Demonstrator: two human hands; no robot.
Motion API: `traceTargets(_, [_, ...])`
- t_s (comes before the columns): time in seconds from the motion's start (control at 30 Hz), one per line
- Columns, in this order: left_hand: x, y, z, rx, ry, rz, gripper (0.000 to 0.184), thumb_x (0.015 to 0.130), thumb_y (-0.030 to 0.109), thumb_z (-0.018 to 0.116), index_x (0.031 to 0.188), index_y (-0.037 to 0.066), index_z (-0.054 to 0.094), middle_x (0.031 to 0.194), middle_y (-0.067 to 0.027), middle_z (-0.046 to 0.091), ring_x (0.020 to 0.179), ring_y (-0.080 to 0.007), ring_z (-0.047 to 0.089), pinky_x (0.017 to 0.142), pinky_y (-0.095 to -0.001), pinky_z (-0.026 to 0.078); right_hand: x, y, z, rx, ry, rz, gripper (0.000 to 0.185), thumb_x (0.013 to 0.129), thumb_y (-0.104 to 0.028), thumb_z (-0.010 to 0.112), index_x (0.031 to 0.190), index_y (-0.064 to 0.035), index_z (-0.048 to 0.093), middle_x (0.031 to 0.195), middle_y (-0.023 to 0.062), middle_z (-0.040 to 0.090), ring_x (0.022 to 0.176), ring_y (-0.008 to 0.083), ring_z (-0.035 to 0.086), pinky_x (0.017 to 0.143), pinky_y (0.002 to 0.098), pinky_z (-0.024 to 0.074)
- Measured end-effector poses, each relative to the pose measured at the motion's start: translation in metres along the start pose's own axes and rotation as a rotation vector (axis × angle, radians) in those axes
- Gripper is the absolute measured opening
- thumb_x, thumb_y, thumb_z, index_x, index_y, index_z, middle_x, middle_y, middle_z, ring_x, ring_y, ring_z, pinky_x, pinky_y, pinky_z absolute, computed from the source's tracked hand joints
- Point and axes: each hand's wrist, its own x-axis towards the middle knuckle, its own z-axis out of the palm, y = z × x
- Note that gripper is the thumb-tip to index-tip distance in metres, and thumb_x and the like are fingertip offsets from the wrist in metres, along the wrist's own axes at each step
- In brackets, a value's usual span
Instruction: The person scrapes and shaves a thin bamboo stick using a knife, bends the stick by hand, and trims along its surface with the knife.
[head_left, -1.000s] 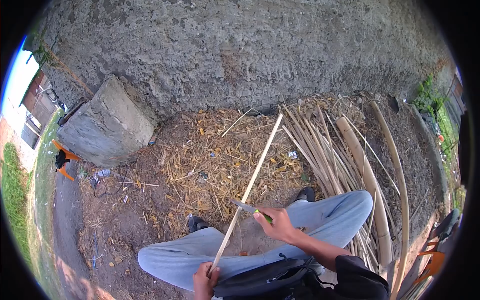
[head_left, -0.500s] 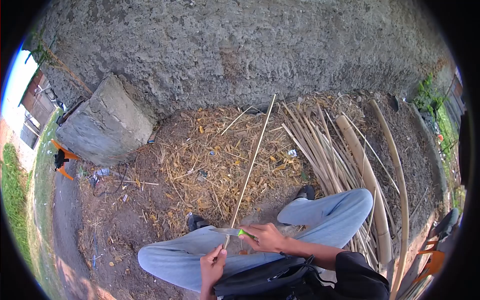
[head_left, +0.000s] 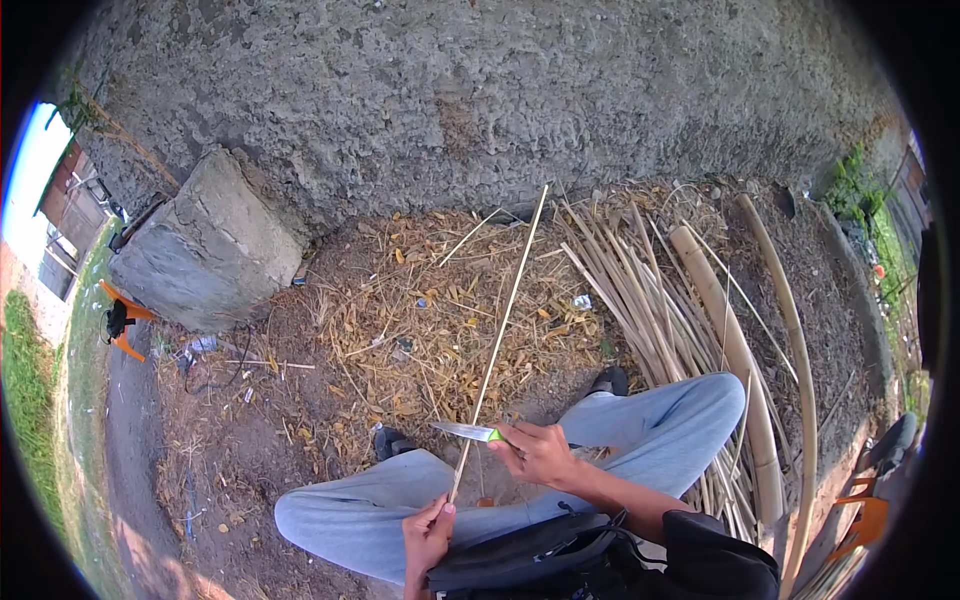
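A long, thin bamboo strip (head_left: 505,323) slants up from my lap toward the wall. My left hand (head_left: 428,533) pinches its near end, fingers closed round it. In my right hand (head_left: 540,455) is a knife (head_left: 463,430) with a green handle, gripped in closed fingers. Its blade points left and lies across the strip, a little above my left hand. Whether the edge bites into the strip I cannot tell.
Split bamboo strips (head_left: 625,290) lie in a pile at the right, beside a thick bamboo pole (head_left: 728,340) and a curved pole (head_left: 790,330). A concrete block (head_left: 210,250) stands left by the rough wall (head_left: 480,100). Dry leaves and shavings (head_left: 420,330) cover the ground.
My right hand and the knife have moved up along the strip, away from my left hand. The strip has turned slightly, showing more of its pale face. My left hand keeps its hold.
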Motion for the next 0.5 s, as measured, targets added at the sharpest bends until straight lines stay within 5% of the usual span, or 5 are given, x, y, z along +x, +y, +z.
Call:
traceTargets(0.43, [-0.020, -0.016, -0.020, 0.189, -0.026, 0.205, 0.029, 0.096, 0.011, 0.065, 0.122, -0.002, 0.068, 0.067, 0.0029, 0.053, 0.055, -0.0037, 0.044, 0.051, -0.0220, 0.036, 0.048, 0.055, -0.047, -0.137, 0.198, 0.266, 0.023, 0.090, -0.022, 0.071, 0.103, -0.0035, 0.073, 0.070, 0.0129, 0.068, 0.051, 0.0295, 0.063, 0.046, 0.0384, 0.0474])
traceTargets(0.5, [-0.031, -0.005, -0.023, 0.170, -0.002, 0.077, 0.037, 0.097, 0.030, 0.066, 0.124, 0.005, 0.069, 0.063, 0.0065, 0.048, 0.059, -0.0070, 0.046, 0.052, -0.0267, 0.038, 0.052, 0.057, -0.051, -0.166, 0.217, 0.243, 0.022, 0.091, -0.022, 0.071, 0.103, -0.0034, 0.073, 0.070, 0.0130, 0.068, 0.051, 0.0296, 0.063, 0.046, 0.0383, 0.0470])
